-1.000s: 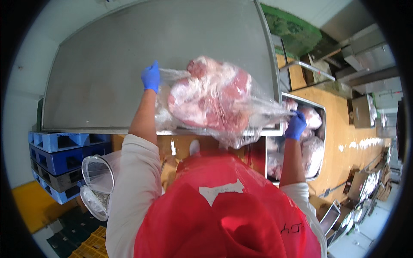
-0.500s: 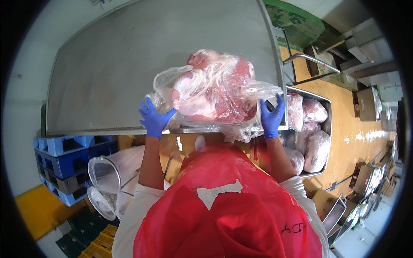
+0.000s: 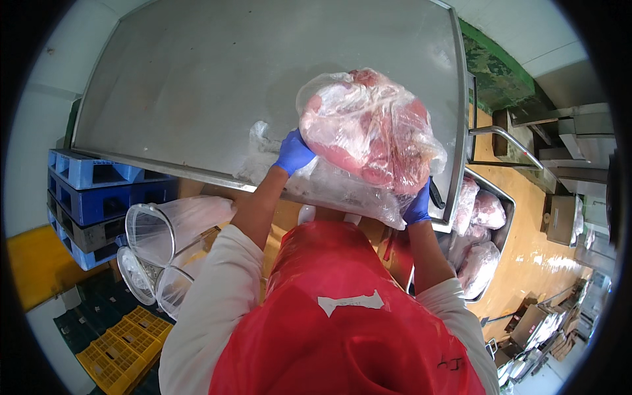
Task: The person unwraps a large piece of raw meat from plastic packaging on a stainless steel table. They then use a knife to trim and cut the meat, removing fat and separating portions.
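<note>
- Over the near edge of the steel worktop, a bagged cut of raw meat sits in clear plastic, its loose film trailing down over the worktop lip toward the red apron.
- Much is hidden: the right hand is mostly tucked under the bag, so only part of its blue glove shows; the fingers of the left hand vanish behind the plastic.
- How far either hand is closed cannot be read exactly; both press against the bag and carry it, the left at its left side, the right beneath its lower right corner.
- The meat lies between the hands, tilted, its bulk above and to the right of the left hand.
- Beside the worktop on the right, a metal tub holds more bagged cuts, partly cut off by the worktop edge.
- On the left below the worktop stand blue crates and clear plastic tubs.
- Compared with half a second ago, the open palms that flanked the bag now grip it, and the bag has shifted rightward.
</note>
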A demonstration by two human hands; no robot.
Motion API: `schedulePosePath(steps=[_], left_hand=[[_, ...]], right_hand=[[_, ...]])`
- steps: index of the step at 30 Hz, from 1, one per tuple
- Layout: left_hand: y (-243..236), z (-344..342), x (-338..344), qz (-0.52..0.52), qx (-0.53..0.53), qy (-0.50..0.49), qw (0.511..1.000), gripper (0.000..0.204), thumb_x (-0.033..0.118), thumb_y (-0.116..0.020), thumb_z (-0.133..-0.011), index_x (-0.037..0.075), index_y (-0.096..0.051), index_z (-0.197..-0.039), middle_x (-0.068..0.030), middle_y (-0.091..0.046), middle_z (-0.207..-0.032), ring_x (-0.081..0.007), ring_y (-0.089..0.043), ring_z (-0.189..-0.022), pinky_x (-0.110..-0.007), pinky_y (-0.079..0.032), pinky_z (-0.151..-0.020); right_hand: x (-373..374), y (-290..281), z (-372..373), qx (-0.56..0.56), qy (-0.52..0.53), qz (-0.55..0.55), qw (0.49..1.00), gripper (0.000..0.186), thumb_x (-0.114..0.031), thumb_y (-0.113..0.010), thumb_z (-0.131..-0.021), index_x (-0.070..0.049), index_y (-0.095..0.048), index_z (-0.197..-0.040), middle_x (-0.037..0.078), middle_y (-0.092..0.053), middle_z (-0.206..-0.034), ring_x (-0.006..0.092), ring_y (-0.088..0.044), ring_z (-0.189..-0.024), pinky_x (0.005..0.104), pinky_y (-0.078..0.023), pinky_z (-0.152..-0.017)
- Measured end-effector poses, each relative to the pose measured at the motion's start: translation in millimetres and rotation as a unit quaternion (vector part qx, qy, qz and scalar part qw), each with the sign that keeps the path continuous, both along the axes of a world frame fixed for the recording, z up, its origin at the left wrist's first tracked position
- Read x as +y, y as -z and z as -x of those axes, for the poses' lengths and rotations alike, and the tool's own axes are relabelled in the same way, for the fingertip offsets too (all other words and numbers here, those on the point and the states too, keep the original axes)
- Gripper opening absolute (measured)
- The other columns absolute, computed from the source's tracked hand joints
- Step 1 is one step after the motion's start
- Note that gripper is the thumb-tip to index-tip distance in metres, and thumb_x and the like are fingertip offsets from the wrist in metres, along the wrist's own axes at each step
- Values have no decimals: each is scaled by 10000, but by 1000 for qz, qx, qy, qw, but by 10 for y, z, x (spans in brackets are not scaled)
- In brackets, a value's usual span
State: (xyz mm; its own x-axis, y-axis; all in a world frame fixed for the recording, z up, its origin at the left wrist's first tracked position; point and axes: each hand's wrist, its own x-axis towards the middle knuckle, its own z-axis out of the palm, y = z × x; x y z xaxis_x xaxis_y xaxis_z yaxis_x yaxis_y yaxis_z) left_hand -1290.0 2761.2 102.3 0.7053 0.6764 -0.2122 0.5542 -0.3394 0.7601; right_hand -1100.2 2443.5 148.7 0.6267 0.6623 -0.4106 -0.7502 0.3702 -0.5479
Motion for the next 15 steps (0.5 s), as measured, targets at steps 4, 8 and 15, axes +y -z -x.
schedulePosePath(steps=[4, 8, 15], left_hand=[[-283, 99, -162, 83, -159, 86, 980, 748, 272, -868, -825, 20, -527, -1441, -162, -612, -1420, -247, -594, -1302, -401, -486, -1071], [-420, -111, -168, 194, -116, 136, 965, 955, 299, -890, -815, 16, -356, -1555, -158, -470, -1548, -254, -465, -1421, -407, -397, -1172], [-132, -680, -427, 200, -204, 84, 955, 739, 349, -728, -970, 1, -400, -1533, -157, -495, -1523, -247, -481, -1392, -398, -390, -1169]], right_hand=[[83, -51, -176, -17, 4, 51, 999, 515, -421, -423, -1096, -105, -479, -1499, 119, -561, -1473, 315, -579, -1307, 484, -478, -1116], [339, -196, -230, 81, 12, -34, 996, 495, -412, -421, -1094, -120, -501, -1485, 128, -570, -1465, 330, -580, -1303, 512, -476, -1108], [299, -60, -176, 58, 28, 37, 997, 505, -429, -443, -1092, -94, -535, -1459, 120, -612, -1422, 306, -612, -1263, 465, -499, -1080]])
